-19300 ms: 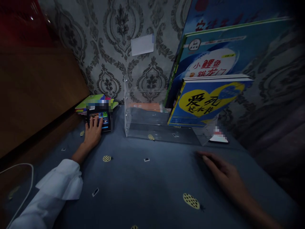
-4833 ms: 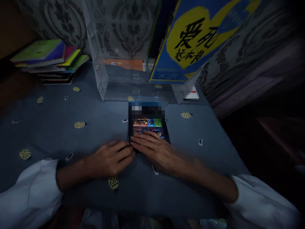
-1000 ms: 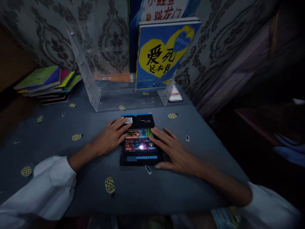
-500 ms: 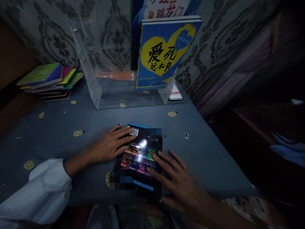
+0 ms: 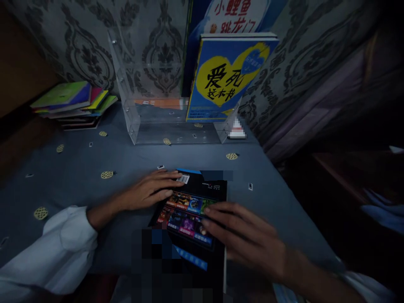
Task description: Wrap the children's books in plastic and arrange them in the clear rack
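A thin black book (image 5: 189,210) with coloured panels and a barcode lies back cover up on the blue patterned tablecloth (image 5: 78,168), its near end hanging over the table's front edge. My left hand (image 5: 148,191) lies flat on the book's far left corner, fingers stretched out beside the barcode. My right hand (image 5: 246,235) rests on the book's right side, fingers spread over the coloured panels. Both sleeves are white.
A clear acrylic book stand (image 5: 148,105) stands against the patterned wall. A blue book with a yellow heart (image 5: 227,80) leans in it, a larger blue book (image 5: 233,17) behind. A stack of colourful books (image 5: 72,103) lies at the far left. The table's right edge drops into darkness.
The black book has slid toward me and turned slightly, so its near end now overhangs the table edge. Both hands came back with it.
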The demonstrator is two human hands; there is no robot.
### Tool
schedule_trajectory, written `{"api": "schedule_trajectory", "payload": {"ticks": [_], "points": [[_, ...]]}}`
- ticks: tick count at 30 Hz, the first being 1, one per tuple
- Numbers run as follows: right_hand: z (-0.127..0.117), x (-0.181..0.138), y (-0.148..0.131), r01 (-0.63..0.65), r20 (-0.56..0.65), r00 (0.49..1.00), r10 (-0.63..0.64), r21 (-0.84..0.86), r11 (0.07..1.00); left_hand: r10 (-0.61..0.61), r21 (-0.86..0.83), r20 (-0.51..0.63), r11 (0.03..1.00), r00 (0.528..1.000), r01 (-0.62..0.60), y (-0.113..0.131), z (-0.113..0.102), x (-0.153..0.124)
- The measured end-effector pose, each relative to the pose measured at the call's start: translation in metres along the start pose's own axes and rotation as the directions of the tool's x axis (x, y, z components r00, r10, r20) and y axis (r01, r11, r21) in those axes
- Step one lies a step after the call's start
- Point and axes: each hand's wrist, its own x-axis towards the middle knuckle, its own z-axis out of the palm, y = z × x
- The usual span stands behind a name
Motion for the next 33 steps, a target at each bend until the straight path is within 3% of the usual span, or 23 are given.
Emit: {"api": "schedule_trajectory", "payload": {"ticks": [4, 8, 11, 13, 16, 19, 22, 24, 29, 31, 33], "points": [[-0.023, 0.032, 0.015, -0.070, -0.093, 0.993, 0.071, 0.013, 0.997, -0.074, -0.254, -0.049, 0.965, 0.996, 0.060, 0.002, -0.008, 0.004], [-0.025, 0.047, 0.036, -0.201, -0.256, 0.946, 0.201, 0.030, 0.979, -0.210, -0.520, -0.098, 0.844, 0.973, 0.130, -0.003, -0.008, 0.005], [-0.018, 0.054, 0.054, -0.382, -0.441, 0.818, 0.370, 0.066, 0.922, -0.262, -0.634, -0.139, 0.765, 0.955, 0.118, -0.005, -0.006, 0.010], [-0.016, 0.061, 0.065, -0.497, -0.486, 0.714, 0.503, 0.153, 0.854, -0.305, -0.649, -0.169, 0.750, 0.937, 0.128, -0.003, -0.007, 0.017], [-0.013, 0.074, 0.075, -0.562, -0.415, 0.610, 0.676, 0.375, 0.737, -0.376, -0.646, -0.190, 0.744, 0.907, 0.173, 0.002, -0.012, 0.027], [-0.004, 0.082, 0.084, -0.571, -0.241, 0.521, 0.819, 0.615, 0.544, -0.411, -0.690, -0.138, 0.693, 0.901, 0.210, 0.002, -0.017, 0.031], [0.013, 0.079, 0.094, -0.595, -0.019, 0.478, 0.878, 0.729, 0.339, -0.417, -0.760, 0.018, 0.585, 0.909, 0.283, -0.005, -0.017, 0.026], [0.026, 0.073, 0.100, -0.621, 0.087, 0.469, 0.879, 0.740, 0.258, -0.431, -0.765, 0.150, 0.520, 0.890, 0.381, -0.011, -0.017, 0.022], [0.049, 0.064, 0.112, -0.667, 0.229, 0.450, 0.863, 0.729, 0.155, -0.519, -0.691, 0.348, 0.421, 0.781, 0.588, -0.022, -0.018, 0.018], [0.052, 0.064, 0.117, -0.704, 0.261, 0.456, 0.851, 0.691, 0.165, -0.544, -0.648, 0.356, 0.441, 0.760, 0.620, -0.025, -0.019, 0.018], [0.052, 0.064, 0.122, -0.746, 0.267, 0.480, 0.836, 0.625, 0.228, -0.585, -0.565, 0.297, 0.529, 0.755, 0.633, -0.026, -0.022, 0.019]]}}
